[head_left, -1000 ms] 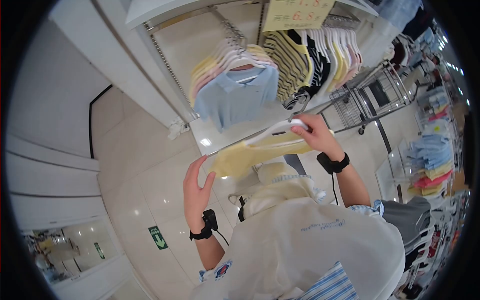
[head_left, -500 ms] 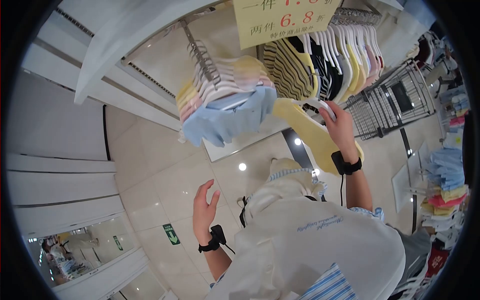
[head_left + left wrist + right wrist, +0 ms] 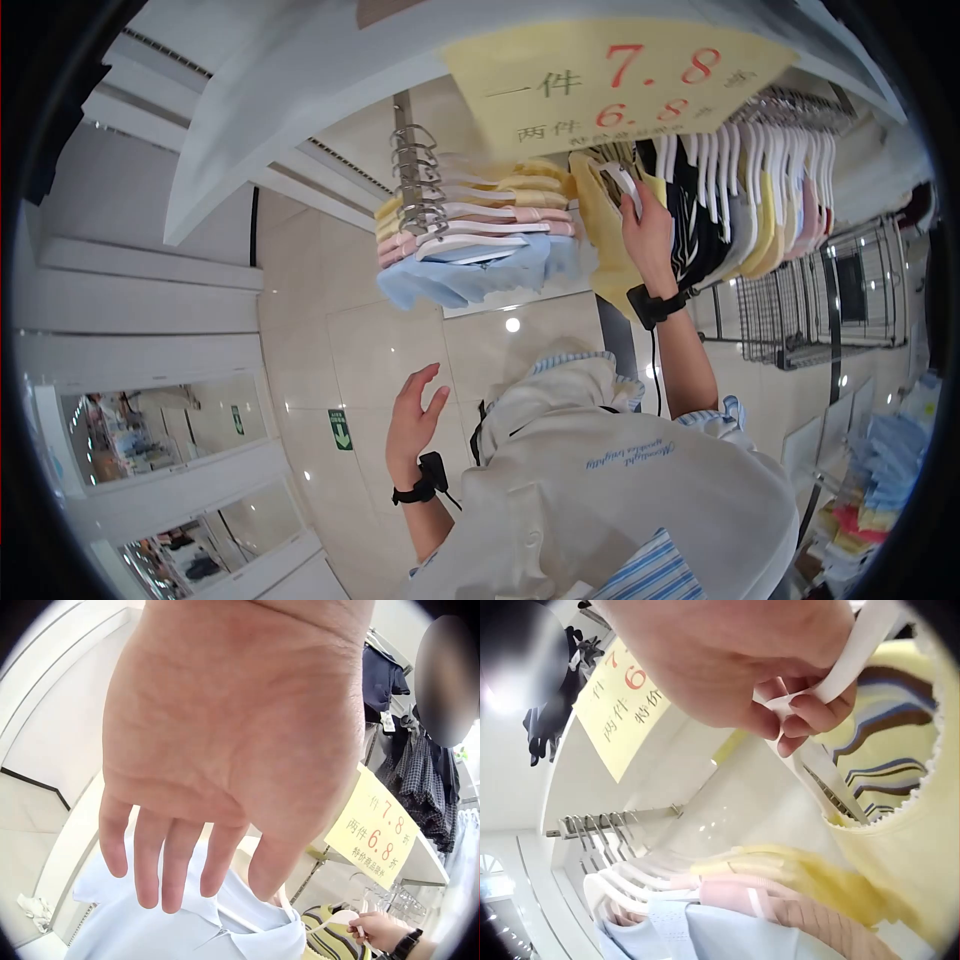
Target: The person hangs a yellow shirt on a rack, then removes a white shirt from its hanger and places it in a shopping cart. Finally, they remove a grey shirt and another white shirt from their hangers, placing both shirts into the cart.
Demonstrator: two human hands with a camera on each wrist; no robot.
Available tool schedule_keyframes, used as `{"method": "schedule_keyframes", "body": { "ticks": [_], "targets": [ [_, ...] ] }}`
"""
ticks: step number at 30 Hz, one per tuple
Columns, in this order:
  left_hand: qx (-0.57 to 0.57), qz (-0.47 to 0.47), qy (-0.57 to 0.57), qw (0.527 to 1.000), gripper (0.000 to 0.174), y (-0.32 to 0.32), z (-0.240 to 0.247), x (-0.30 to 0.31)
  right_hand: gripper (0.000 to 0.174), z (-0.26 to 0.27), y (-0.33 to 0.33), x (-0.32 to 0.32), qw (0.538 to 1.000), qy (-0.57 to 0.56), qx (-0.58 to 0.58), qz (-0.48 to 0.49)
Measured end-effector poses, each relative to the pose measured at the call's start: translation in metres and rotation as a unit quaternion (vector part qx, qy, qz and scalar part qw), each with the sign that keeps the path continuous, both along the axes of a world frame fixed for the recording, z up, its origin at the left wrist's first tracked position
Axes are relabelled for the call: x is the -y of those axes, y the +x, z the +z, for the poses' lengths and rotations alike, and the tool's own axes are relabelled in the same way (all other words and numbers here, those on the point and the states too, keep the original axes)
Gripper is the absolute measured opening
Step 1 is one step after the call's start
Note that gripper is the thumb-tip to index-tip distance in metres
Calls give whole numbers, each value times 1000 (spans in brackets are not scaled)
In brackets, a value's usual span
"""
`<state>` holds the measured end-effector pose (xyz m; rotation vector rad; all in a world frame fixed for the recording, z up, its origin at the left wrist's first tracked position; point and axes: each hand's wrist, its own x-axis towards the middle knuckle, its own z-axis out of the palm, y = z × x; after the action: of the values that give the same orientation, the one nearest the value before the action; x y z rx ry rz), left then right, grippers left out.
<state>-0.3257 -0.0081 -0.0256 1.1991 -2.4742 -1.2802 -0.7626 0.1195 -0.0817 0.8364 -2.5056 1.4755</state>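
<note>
My right hand (image 3: 650, 235) is raised at the clothes rack and pinches the top of a white hanger (image 3: 859, 656) between thumb and fingers. From that hanger hangs a pale yellow knit top (image 3: 889, 859) with a scalloped neckline. A yellow, brown and blue striped garment (image 3: 885, 761) shows behind it. Low in front of the body, my left hand (image 3: 412, 420) holds nothing, its fingers extended and the palm facing its camera in the left wrist view. Beyond those fingers hangs a light blue collared shirt (image 3: 187, 930), first on the left rail.
A metal rail (image 3: 402, 125) carries blue, pink and yellow tops at the left. Several white hangers (image 3: 770, 150) with clothes fill the right rail. A yellow price sign (image 3: 600, 85) juts out above, and a wire shopping cart (image 3: 790, 315) stands at right.
The right hand has carried the yellow top on its hanger upward to the right rail. The left hand, earlier by the top's left end, has come away and dropped lower. The head view has shifted.
</note>
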Motion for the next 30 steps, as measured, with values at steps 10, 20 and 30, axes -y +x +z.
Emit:
{"method": "schedule_keyframes", "body": {
  "ticks": [10, 20, 30],
  "targets": [
    [4, 114, 5, 993, 42, 35, -3, -2, 32, -83, -78, 126, 977, 51, -168, 121],
    [-25, 111, 20, 993, 41, 80, -43, 88, 28, 20, -49, 189, 964, 120, -76, 225],
    [-56, 38, 17, 998, 42, 99, -55, 223, 33, -52, -135, 186, 985, 123, 40, 113]
  ]
}}
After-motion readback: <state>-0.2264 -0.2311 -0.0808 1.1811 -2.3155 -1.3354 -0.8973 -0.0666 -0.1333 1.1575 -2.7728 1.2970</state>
